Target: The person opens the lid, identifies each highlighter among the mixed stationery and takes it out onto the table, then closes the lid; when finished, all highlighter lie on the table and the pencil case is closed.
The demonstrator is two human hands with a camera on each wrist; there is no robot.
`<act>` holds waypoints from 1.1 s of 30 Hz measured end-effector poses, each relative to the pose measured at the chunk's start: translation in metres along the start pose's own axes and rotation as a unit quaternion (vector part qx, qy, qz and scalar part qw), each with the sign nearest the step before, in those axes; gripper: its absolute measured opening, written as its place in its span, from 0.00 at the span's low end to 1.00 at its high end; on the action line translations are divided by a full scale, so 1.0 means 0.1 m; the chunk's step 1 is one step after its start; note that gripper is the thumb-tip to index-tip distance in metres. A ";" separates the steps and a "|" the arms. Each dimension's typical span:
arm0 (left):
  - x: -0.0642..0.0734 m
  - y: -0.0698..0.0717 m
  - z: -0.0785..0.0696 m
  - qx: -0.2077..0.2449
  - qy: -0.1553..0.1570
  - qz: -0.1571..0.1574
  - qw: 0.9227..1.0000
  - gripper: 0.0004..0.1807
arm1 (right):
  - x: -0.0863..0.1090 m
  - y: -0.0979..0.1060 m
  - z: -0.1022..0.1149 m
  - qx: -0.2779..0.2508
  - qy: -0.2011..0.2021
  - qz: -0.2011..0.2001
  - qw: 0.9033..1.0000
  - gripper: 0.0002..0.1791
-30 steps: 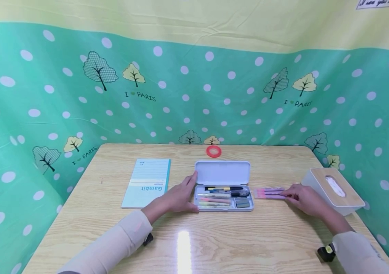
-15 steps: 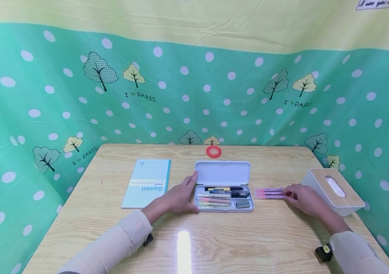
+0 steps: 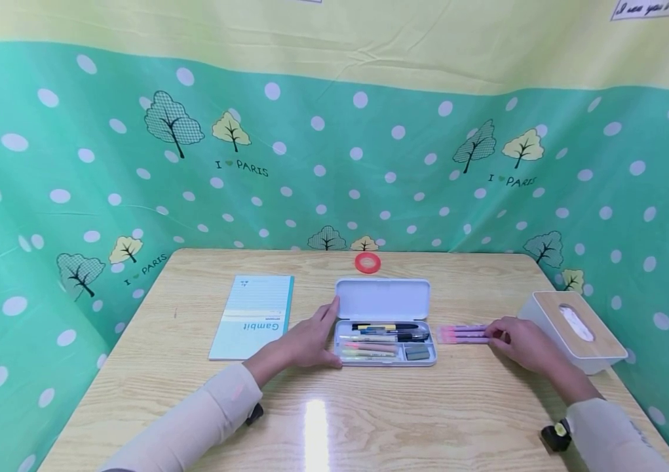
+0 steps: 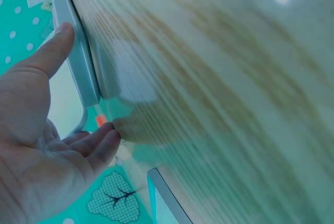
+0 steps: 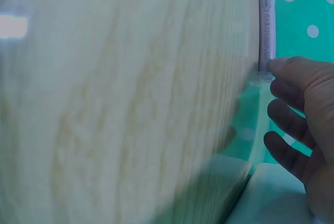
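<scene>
A white pencil case (image 3: 382, 299) lies open in the head view, with several pens (image 3: 377, 338) and a grey eraser-like block (image 3: 417, 353) in its tray. My left hand (image 3: 309, 339) rests against its left end, the thumb at the front corner and the fingers reaching toward the lid. In the left wrist view the thumb (image 4: 55, 51) touches the case's side (image 4: 78, 46), and the fingers look extended. To the right of the case, my right hand (image 3: 524, 342) pinches the right end of a clear pack of purple-and-pink pens (image 3: 462, 334), which lies on the table.
A blue notebook (image 3: 253, 317) lies left of the case. Behind the case is a red roll of tape (image 3: 367, 263). A white tissue box with a wooden top (image 3: 576, 324) stands just beyond my right hand. A printed green curtain (image 3: 310, 151) hangs behind the wooden table (image 3: 399, 419).
The right hand has shifted very slightly, still at the pack's right end. My left hand and the pencil case stay in place.
</scene>
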State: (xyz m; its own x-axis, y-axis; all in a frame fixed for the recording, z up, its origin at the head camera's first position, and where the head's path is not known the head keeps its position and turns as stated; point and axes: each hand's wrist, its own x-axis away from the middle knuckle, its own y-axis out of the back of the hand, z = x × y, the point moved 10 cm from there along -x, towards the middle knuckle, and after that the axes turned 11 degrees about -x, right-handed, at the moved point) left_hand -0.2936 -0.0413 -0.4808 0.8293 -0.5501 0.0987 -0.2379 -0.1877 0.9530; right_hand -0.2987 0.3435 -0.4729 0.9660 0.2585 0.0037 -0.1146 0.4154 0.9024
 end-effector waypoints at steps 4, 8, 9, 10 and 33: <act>0.00 0.01 0.00 -0.001 0.000 0.000 1.000 0.73 | -0.02 0.03 0.02 -0.011 -0.009 -0.001 1.000 0.07; 0.00 0.02 -0.01 -0.001 0.002 0.003 1.000 0.73 | -0.06 0.07 0.09 -0.012 -0.004 -0.007 1.000 0.07; 0.00 0.01 -0.01 0.000 0.002 0.004 1.000 0.73 | -0.08 0.08 0.12 -0.010 -0.001 -0.007 1.000 0.07; 0.00 0.01 -0.01 0.001 0.003 0.004 1.000 0.73 | -0.09 0.09 0.16 -0.009 0.004 -0.008 1.000 0.07; -0.02 -0.02 0.01 -0.006 0.007 0.005 1.000 0.74 | -0.42 -0.03 1.06 0.002 0.137 0.001 0.991 0.07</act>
State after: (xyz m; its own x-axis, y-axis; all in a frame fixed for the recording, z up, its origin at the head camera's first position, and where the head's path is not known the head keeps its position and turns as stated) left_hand -0.2951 -0.0409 -0.4835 0.8333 -0.5413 0.1122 -0.2410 -0.1730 0.9550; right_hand -0.3145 0.2388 -0.4299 0.8668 0.4862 -0.1109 -0.1153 0.4118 0.9040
